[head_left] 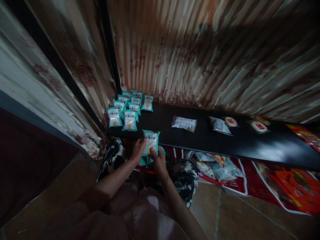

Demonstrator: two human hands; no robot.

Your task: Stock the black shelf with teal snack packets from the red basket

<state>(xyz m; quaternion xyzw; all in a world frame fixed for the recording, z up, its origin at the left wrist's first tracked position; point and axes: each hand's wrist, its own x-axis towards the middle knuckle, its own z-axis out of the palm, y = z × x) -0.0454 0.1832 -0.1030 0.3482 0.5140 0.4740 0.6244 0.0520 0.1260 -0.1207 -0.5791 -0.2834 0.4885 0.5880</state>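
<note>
While the person sits with patterned trouser knees (186, 178) on either side, both hands are closed on one small green-and-white snack bag (151, 139), its printed front facing up toward the camera. The left hand (139, 150) grips the bag's left edge, and the right hand (159, 162) holds its lower right part, with the thumb across the front. The held bag is at the near edge of the black counter (162, 121); whether it touches the surface cannot be told. Just beyond, at the counter's left end, matching bags (129, 120) are grouped closely in rows, some partly hidden behind others. Below the hands, more green packaging (142, 162) shows, partly covered. Farther right along the counter lie a pale packet (184, 123), a second pale packet (220, 126) set at a slant, two small packets with red labels (259, 126) and, at the far right, a red packet (305, 135). Under the counter's front edge, mixed packets (220, 168) and orange packets (297, 186) lie on red sheeting (260, 180). A pleated curtain (175, 50) hangs behind the counter.
</note>
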